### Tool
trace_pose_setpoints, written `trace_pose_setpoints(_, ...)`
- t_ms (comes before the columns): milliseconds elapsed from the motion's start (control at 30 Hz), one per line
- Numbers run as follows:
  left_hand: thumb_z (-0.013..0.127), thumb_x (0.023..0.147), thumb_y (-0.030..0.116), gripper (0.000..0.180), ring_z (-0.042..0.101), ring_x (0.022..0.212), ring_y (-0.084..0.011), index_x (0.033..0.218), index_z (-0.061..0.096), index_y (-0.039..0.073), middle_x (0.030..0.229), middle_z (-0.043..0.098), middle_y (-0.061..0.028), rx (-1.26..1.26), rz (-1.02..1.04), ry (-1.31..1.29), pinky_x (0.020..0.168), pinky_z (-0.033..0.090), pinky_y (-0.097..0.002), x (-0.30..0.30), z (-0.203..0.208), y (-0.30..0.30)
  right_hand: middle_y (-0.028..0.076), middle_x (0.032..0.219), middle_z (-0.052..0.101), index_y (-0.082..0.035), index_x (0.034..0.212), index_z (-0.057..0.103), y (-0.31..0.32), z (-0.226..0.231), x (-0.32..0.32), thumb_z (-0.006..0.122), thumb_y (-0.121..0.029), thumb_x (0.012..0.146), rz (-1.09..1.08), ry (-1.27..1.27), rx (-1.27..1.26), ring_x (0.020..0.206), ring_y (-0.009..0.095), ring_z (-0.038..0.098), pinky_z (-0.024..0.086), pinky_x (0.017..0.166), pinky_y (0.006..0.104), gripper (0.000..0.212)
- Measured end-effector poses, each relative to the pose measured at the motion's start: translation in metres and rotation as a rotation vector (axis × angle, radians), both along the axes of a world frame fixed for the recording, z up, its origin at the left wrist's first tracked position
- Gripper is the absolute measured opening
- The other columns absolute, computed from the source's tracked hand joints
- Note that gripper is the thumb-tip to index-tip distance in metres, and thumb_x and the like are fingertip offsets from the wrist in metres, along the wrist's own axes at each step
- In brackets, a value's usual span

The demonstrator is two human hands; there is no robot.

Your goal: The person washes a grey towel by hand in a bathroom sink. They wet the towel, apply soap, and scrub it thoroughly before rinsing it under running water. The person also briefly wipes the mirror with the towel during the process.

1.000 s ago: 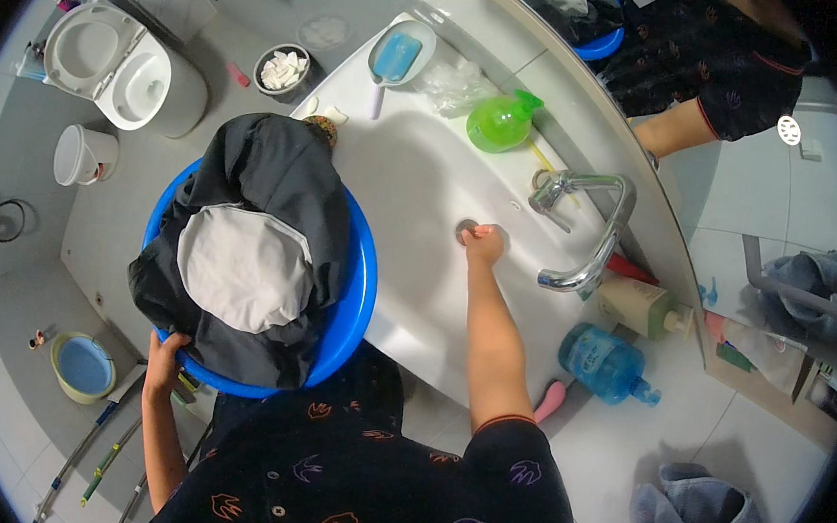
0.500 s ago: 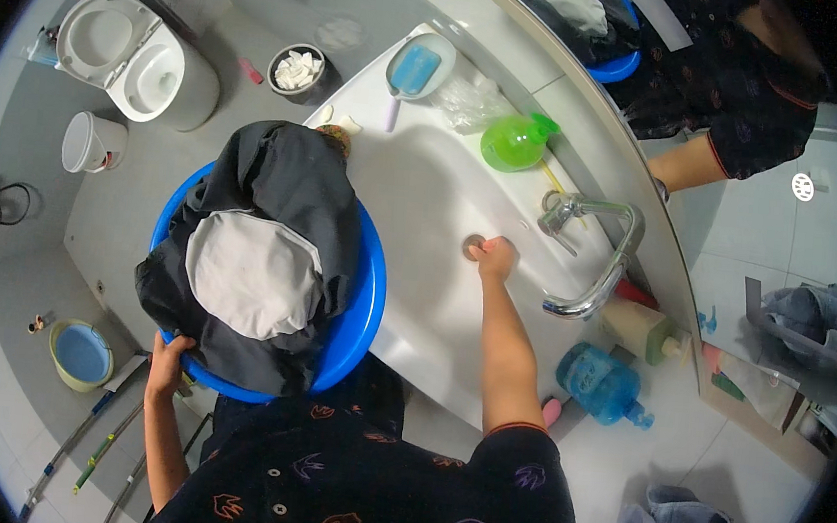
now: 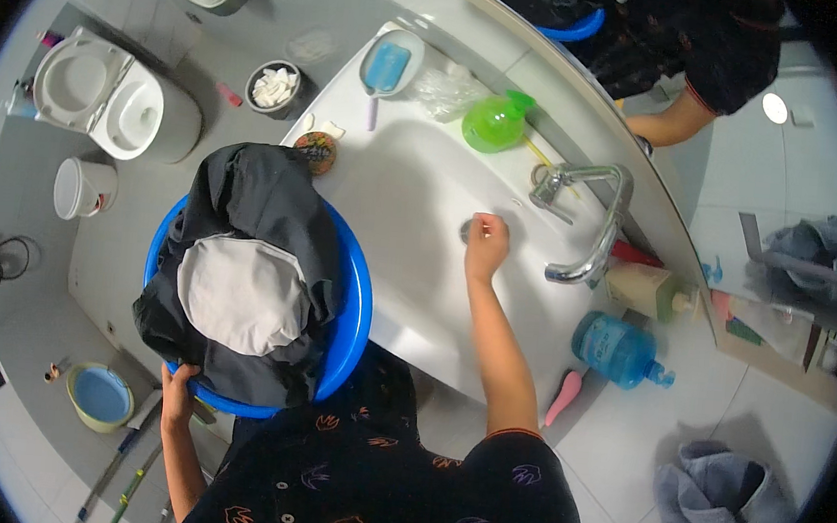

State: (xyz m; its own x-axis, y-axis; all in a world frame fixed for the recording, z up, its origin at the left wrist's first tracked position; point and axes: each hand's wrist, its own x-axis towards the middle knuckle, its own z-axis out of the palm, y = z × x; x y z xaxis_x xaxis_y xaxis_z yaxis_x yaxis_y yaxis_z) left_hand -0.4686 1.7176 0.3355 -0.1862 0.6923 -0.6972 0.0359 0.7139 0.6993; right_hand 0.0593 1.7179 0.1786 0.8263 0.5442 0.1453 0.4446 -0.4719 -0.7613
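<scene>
My left hand [image 3: 179,386] grips the near-left rim of a round blue basin [image 3: 361,301], fingers closed on it. Dark grey clothes [image 3: 267,186] fill the basin, with a white cloth [image 3: 242,295] bunched on top. Over the white sink [image 3: 408,202], my right hand [image 3: 487,249] is closed, fingertips drawn together just beside the round drain [image 3: 466,231]. Whatever those fingers may hold is hidden. The curved chrome faucet [image 3: 606,227] stands to the right of this hand, its lever turned toward the bowl.
Along the sink's back edge are a soap dish [image 3: 405,44] with a blue bar, a clear plastic bag [image 3: 448,94] and a green pump bottle [image 3: 495,122]. A blue bottle [image 3: 618,350] and pink brush [image 3: 563,397] lie at right. A toilet [image 3: 140,117] and bin [image 3: 273,105] stand at left.
My right hand has lifted slightly and shifted off the drain, which shows more beside it. My left hand keeps its grip on the basin. The whole view has shifted a little.
</scene>
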Motion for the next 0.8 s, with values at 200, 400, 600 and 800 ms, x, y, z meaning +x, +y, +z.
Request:
trace_pose_setpoints(200, 0.057, 0.072, 0.007, 0.030, 0.050, 0.071, -0.0137, 0.101, 0.047, 0.007, 0.083, 0.050, -0.0009, -0.018, -0.089, 0.041, 0.063, 0.043, -0.0275, -0.012, -0.010, 0.009, 0.007, 0.078, 0.059, -0.004, 0.081, 0.060, -0.059, 0.026, 0.049, 0.062, -0.013, 0.081, -0.208, -0.128, 0.056, 0.069, 0.021, 0.056, 0.045, 0.068, 0.0327, 0.009)
trace_pose_setpoints(400, 0.057, 0.074, 0.009, 0.029, 0.050, 0.068, -0.0151, 0.101, 0.046, 0.007, 0.079, 0.049, -0.0024, -0.035, -0.130, 0.042, 0.061, 0.044, -0.0280, -0.017, -0.013, 0.017, 0.016, 0.093, 0.059, -0.003, 0.096, 0.059, -0.058, 0.004, 0.162, 0.055, -0.011, 0.076, -0.044, -0.512, 0.080, 0.090, 0.034, 0.055, 0.041, 0.083, 0.0416, 0.022)
trace_pose_setpoints(600, 0.057, 0.073, 0.009, 0.028, 0.048, 0.067, -0.0131, 0.099, 0.048, 0.007, 0.079, 0.049, -0.0009, -0.033, -0.139, 0.058, 0.060, 0.043, -0.0273, -0.021, -0.011, 0.019, 0.009, 0.093, 0.061, -0.001, 0.097, 0.059, -0.011, 0.008, 0.191, 0.051, -0.017, 0.087, 0.295, -0.275, 0.156, 0.087, 0.023, 0.058, 0.047, 0.078, 0.0342, 0.020)
trace_pose_setpoints(800, 0.057, 0.074, 0.010, 0.028, 0.048, 0.070, -0.0123, 0.101, 0.048, 0.008, 0.079, 0.049, -0.0002, -0.032, -0.130, 0.082, 0.063, 0.043, -0.0259, -0.020, -0.010, 0.016, 0.008, 0.094, 0.061, -0.002, 0.106, 0.054, 0.008, 0.020, 0.184, 0.048, -0.022, 0.091, 0.251, -0.445, -0.036, 0.084, 0.021, 0.059, 0.047, 0.075, 0.0329, 0.026)
